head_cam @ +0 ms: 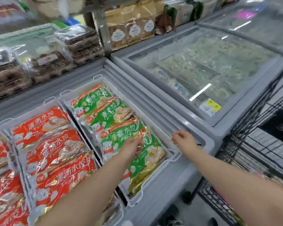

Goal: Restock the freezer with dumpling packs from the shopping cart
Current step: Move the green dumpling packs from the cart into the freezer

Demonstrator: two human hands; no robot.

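Two hands at freezer [178, 176]: L hand [132, 146] lay flat-fingered on near green pack [147, 162], prob. settling it; R hand [183, 140] curled by lid rail [153, 111], grip unclear.

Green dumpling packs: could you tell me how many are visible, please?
4 green packs overlap in the right basket: farthest, next, third, nearest under the left hand. More may lie beneath.

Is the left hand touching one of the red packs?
No, the left hand lies on a green pack in the basket to the right of the red packs.
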